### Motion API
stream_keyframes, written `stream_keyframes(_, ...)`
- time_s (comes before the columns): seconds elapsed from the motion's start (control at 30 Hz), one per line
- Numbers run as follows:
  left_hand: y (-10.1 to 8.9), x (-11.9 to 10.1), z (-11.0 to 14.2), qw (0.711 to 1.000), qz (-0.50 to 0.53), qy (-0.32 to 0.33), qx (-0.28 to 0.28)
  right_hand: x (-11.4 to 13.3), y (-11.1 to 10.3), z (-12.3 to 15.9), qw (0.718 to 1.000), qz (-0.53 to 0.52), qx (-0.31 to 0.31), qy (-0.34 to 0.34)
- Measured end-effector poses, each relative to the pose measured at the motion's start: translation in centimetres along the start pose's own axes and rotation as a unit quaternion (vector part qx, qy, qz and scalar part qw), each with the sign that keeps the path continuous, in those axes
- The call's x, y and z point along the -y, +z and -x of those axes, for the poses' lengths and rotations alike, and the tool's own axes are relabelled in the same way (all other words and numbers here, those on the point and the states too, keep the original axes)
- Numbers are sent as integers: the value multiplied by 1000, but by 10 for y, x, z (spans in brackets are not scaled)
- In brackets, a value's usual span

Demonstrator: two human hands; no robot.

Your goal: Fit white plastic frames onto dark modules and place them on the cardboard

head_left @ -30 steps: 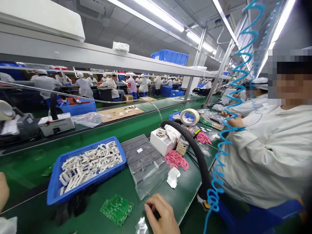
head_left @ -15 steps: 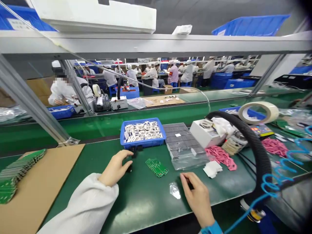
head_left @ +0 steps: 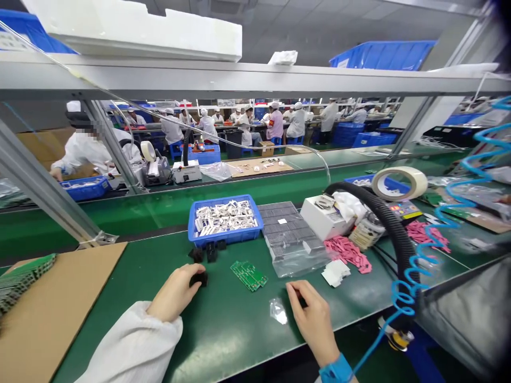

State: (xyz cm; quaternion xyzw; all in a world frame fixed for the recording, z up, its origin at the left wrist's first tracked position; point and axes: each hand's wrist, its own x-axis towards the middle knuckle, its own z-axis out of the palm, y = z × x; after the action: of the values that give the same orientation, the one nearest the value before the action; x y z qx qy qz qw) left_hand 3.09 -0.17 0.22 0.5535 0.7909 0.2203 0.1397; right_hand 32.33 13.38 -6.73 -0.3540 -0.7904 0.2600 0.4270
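Observation:
My left hand (head_left: pixel 175 292) is closed on a small black part (head_left: pixel 203 279) at the bench, its thumb and fingers around one end. Several like black parts (head_left: pixel 211 252) stand just beyond it, in front of a blue tray (head_left: pixel 223 237) full of white plastic pieces (head_left: pixel 225 217). To the right of my left hand lies a small stack of green circuit boards (head_left: pixel 248 275). My right hand (head_left: pixel 313 318) rests at the front of the bench with thumb and fingertips together; anything in them is hidden. Beside it lies a small clear plastic piece (head_left: pixel 278 310).
Grey slotted trays in plastic (head_left: pixel 293 234), white pads (head_left: pixel 336 273), pink strips (head_left: pixel 349 254) and a white box (head_left: pixel 323 219) occupy the right. A black hose (head_left: pixel 393 223) and coiled blue tube (head_left: pixel 423 260) arch there. Cardboard (head_left: pixel 88 287) with circuit boards (head_left: pixel 24 282) lies left.
My left hand has drawn back from the black parts by the tray and now has one in its fingers. My right hand keeps its pose. The whole view has shifted slightly.

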Motion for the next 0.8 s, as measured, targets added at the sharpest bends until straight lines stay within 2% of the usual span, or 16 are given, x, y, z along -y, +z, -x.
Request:
stream_keyframes(0.1,0,-18,1,1000,30,2,-7,4,0,-3,1000,-18,-17,-10)
stream_keyframes(0.2,15,-48,-6,979,202,5,3,17,7,-8,997,-69,-35,-7)
stream_keyframes(0.27,33,-70,-13,931,364,-6,29,27,17,-11,993,-109,-44,9)
stream_keyframes(0.37,60,-96,-22,825,557,-52,78,37,32,-14,989,-141,-50,13)
stream_keyframes(0.43,72,-103,-25,760,636,-84,102,39,38,-14,988,-145,-55,12)
stream_keyframes(0.5,79,-104,-25,722,675,-104,113,40,40,-13,987,-150,-59,17)
stream_keyframes(0.6,86,-97,-23,709,686,-121,112,40,40,-13,985,-164,-54,20)
stream_keyframes(0.8,86,-98,-22,714,680,-133,100,41,40,-16,980,-181,-58,55)
